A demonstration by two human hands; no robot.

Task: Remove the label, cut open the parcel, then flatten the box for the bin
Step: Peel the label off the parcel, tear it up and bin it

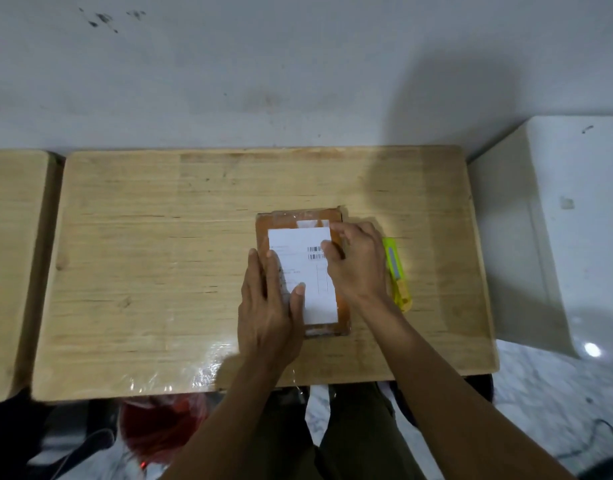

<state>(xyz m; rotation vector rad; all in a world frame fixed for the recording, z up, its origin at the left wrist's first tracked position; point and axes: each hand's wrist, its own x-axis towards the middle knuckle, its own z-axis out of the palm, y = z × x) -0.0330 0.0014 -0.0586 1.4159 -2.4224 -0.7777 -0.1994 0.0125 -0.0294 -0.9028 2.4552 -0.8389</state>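
parcel (303, 271) lies under left hand (268, 306), right hand (357, 261).

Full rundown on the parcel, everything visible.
The parcel is a small, flat, rectangular brown cardboard box wrapped in glossy clear tape, lying flat on the wooden table, right of centre. A white shipping label with barcodes covers most of its top. It looks sealed and uncut. The left hand rests on its left side, thumb on the label; the right hand presses at the label's right edge. A yellow utility knife lies just to its right.
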